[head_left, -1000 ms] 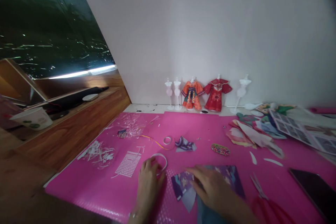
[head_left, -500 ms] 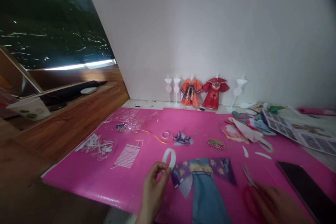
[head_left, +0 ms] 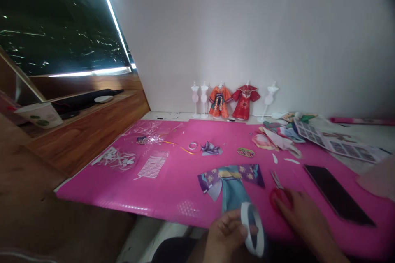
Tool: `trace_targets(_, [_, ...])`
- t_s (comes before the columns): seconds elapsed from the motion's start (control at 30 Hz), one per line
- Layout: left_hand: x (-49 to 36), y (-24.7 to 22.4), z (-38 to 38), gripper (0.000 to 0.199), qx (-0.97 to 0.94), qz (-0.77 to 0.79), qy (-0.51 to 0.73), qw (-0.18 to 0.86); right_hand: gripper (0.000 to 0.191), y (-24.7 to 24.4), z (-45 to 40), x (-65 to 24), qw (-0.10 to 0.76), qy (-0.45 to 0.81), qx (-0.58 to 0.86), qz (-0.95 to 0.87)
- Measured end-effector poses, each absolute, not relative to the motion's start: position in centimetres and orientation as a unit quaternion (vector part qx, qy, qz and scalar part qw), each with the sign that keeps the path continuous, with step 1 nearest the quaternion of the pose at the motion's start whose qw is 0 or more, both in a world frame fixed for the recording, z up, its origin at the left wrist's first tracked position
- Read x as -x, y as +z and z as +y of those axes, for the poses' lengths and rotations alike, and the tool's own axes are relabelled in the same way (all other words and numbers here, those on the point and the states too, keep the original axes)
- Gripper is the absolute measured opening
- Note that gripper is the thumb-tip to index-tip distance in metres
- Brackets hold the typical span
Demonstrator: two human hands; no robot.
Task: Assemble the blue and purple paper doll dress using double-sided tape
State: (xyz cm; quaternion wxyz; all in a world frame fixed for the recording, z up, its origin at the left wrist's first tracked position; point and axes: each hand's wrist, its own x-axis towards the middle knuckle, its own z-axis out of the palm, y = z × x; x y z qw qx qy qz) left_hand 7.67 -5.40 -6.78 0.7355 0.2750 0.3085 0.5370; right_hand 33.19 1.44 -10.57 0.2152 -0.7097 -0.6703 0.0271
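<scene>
Low at the front, my left hand (head_left: pixel 224 232) pinches a roll of white tape (head_left: pixel 245 218) between thumb and fingers. The roll is tilted, its open ring facing me, and hangs just in front of a doll robe (head_left: pixel 233 192). This robe has purple patterned sleeves and a blue skirt, and lies flat on the pink mat (head_left: pixel 173 185). My right hand (head_left: pixel 305 215) is closed round the red handles of a pair of scissors (head_left: pixel 277 181). The blades point away from me over the mat, to the right of the robe, and look slightly parted.
Right of the scissors lies a dark phone (head_left: pixel 338 193). Farther back are a purple fabric piece (head_left: pixel 211 148), a bead-filled oval box (head_left: pixel 246 152) and fabric scraps (head_left: pixel 274 137). Dressed doll forms (head_left: pixel 219 100) stand by the wall. A rhinestone sheet (head_left: pixel 152 165) and white strips (head_left: pixel 115 158) lie left.
My left hand has brought the tape roll from beside the robe's left sleeve toward me and to the right. My right hand still holds the scissors. The view has shifted somewhat.
</scene>
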Motion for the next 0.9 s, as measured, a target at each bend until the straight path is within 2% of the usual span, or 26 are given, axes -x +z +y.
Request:
trace_targets(0.1, [-7.7,-7.1,-6.2,0.034,-0.291,0.329,0.553,0.708,0.043,-10.6,1.4,-32.8,0.185,0.017,0.736,-0.651])
trace_targets(0.17, [-7.7,-7.4,-6.8,0.03,-0.302,0.349,0.567,0.682,0.043,-10.4,1.3,-32.6,0.205,0.028,0.743,-0.637])
trace_targets(0.3, [-7.6,-7.8,-7.8,0.034,-0.352,0.389,0.563,0.638,0.043,-9.7,0.7,-32.6,0.252,0.047,0.737,-0.626])
trace_targets(0.4, [-7.3,-7.7,-8.2,0.032,-0.427,0.414,0.569,0.568,0.041,-8.9,-0.5,-32.7,0.294,0.071,0.712,-0.633])
trace_targets(0.47, [-7.0,-7.3,-8.1,0.031,-0.471,0.426,0.584,0.506,0.042,-8.1,-1.6,-32.4,0.356,0.134,0.671,-0.636])
trace_targets(0.53, [-6.7,-6.6,-7.8,0.029,-0.503,0.444,0.586,0.455,0.046,-6.8,-3.2,-31.9,0.443,0.261,0.6,-0.613])
trace_targets(0.63, [-6.5,-5.3,-7.3,0.026,-0.542,0.44,0.58,0.42,0.058,-4.3,-5.7,-31.0,0.486,0.42,0.526,-0.557])
trace_targets(0.73, [-6.8,-4.1,-7.2,0.024,-0.541,0.399,0.583,0.456,0.059,-2.3,-8.2,-30.4,0.459,0.467,0.507,-0.56])
trace_targets(0.9, [-8.0,-4.1,-8.5,0.024,-0.532,0.348,0.575,0.515,0.056,-1.8,-11.0,-31.6,0.403,0.365,0.543,-0.641])
